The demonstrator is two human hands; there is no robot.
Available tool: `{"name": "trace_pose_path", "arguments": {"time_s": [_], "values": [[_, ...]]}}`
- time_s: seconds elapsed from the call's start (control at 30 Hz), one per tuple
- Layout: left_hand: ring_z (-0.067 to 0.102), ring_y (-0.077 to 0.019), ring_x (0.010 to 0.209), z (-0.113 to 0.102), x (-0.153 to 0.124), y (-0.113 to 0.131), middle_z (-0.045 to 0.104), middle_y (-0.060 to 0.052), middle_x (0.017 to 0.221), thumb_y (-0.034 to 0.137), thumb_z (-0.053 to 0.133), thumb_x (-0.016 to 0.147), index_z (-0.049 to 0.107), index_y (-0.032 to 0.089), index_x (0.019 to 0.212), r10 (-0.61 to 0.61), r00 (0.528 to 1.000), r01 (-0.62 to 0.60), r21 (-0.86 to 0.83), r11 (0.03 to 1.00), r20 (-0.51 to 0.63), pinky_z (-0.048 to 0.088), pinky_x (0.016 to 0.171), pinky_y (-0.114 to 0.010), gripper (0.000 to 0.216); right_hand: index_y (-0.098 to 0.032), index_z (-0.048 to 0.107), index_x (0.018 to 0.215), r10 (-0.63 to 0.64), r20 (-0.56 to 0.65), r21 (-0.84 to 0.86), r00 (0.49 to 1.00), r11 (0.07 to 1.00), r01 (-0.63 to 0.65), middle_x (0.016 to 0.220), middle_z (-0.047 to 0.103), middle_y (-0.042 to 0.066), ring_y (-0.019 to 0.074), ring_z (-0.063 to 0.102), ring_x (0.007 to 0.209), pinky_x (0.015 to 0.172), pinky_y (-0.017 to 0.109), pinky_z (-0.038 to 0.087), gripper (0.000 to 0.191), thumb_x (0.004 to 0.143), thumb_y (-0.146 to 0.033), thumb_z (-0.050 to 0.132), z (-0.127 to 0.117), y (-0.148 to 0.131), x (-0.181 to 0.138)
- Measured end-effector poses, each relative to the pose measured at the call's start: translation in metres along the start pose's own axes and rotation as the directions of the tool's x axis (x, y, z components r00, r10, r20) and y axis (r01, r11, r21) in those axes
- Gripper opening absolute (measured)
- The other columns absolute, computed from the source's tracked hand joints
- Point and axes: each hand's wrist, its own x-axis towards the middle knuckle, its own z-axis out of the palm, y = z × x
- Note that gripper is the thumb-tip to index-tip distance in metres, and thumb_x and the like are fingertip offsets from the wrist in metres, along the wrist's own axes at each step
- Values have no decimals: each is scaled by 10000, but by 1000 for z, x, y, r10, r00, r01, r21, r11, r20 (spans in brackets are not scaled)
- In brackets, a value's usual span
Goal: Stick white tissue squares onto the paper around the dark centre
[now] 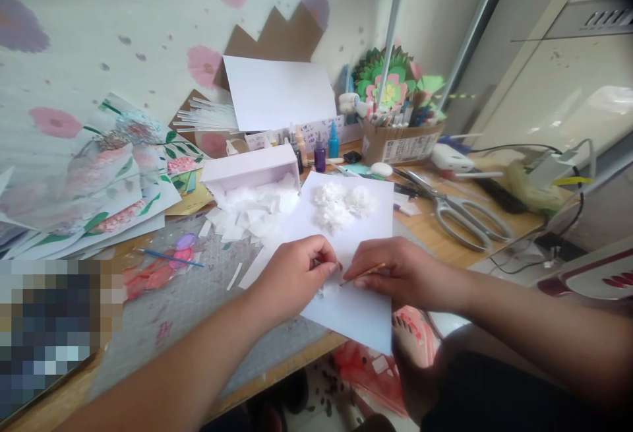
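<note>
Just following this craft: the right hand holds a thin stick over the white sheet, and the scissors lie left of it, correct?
Not quite: the head view shows the scissors right of the white sheet; the right hand does hold the thin stick.

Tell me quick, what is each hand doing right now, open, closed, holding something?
Left hand: closed, fingertips pinched together over the white sheet; what they grip cannot be told.
Right hand: closed on a thin wooden stick.
</note>
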Motion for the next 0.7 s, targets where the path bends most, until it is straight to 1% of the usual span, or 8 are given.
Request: {"name": "trace_pose_path", "arguments": {"time_s": [0.13,0.23,0.3,0.43,0.57,0.7], "values": [[496,-106,596,-1,1,-2,594,22,734,275,493,782,559,204,768,-32,999,32,-17,999,-9,362,513,-222,98,-186,664,900,14,-22,66,1000,998,-13,855,656,41,126,602,776,706,250,471,151,805,-221,551,-5,-1,-1],[495,-107,588,1,3,-3,594,17,724,293,503,776,573,201,779,-50,999,50,-45,998,-6,360,500,-220,116,-159,663,869,81,-98,140,992,988,-67,845,666,53,136,610,783,726,264,476,143,802,-230,559,-10,-4,-1],[502,-111,596,2,5,-4,597,13,723,306,509,771,585,201,780,-57,998,57,-56,997,-12,365,500,-221,131,-155,664,866,99,-139,161,985,984,-76,837,666,56,141,612,777,719,270,478,148,799,-241,564,-11,-5,0],[525,-123,630,4,9,-6,609,12,747,313,516,762,599,213,773,-57,998,56,-53,997,-22,375,505,-228,130,-159,665,889,51,-165,116,985,993,-32,833,663,55,138,611,776,717,266,480,155,800,-235,562,-6,-5,3],[544,-134,668,5,12,-9,620,19,766,264,527,747,601,224,771,-35,999,35,-42,999,0,395,544,-240,88,-173,671,864,16,-139,33,990,999,-12,830,661,47,129,606,761,702,258,477,140,805,-212,550,2,-1,8],[562,-138,709,6,13,-12,629,16,818,220,500,755,592,230,816,-22,1000,24,-86,996,22,409,574,-240,111,-167,676,844,24,-127,7,992,1000,-23,839,654,48,124,601,748,689,246,475,132,792,-181,555,8,0,10]]}}
